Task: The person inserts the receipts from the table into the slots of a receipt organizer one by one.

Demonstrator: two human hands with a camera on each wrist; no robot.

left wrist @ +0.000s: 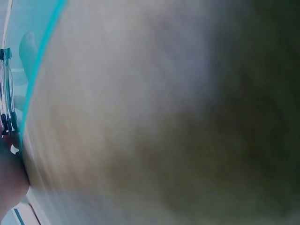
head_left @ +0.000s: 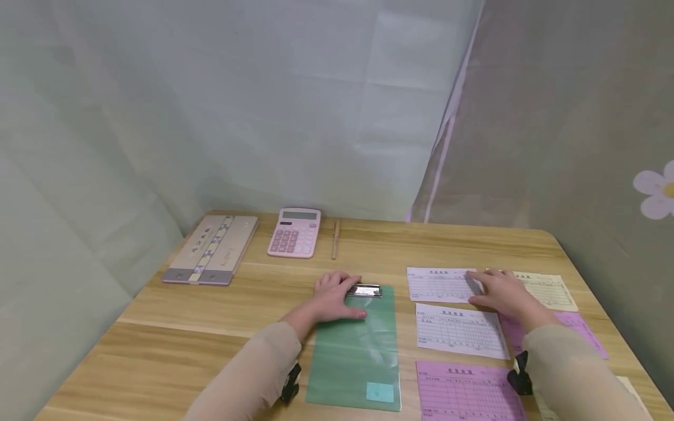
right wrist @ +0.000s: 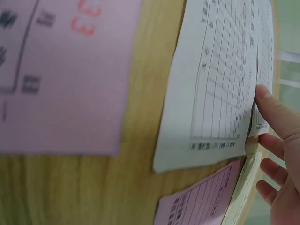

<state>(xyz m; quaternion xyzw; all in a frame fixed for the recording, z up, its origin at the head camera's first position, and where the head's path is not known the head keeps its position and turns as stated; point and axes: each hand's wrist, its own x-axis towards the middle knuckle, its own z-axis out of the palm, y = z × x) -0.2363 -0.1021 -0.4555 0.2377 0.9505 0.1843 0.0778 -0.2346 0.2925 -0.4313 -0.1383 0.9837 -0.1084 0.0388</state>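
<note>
A green clipboard (head_left: 358, 356) with a metal clip (head_left: 364, 290) lies on the wooden table. My left hand (head_left: 334, 298) rests at its upper left corner, thumb spread over the board and a fingertip by the clip. In the left wrist view, the clipboard's teal edge (left wrist: 40, 61) shows at the left; blur covers most of that view. My right hand (head_left: 502, 292) touches the right end of the upper white form slip (head_left: 441, 285), thumb and index finger apart at its corners. A second white slip (head_left: 458, 330) lies just nearer.
Pink slips (head_left: 468, 392) and a yellow slip (head_left: 553, 290) lie around the right forearm. Farther back are a notebook (head_left: 213, 248) with a patterned band, a pink calculator (head_left: 295, 232) and a pen (head_left: 335, 238). Pale curtains (head_left: 316, 105) hang behind the table.
</note>
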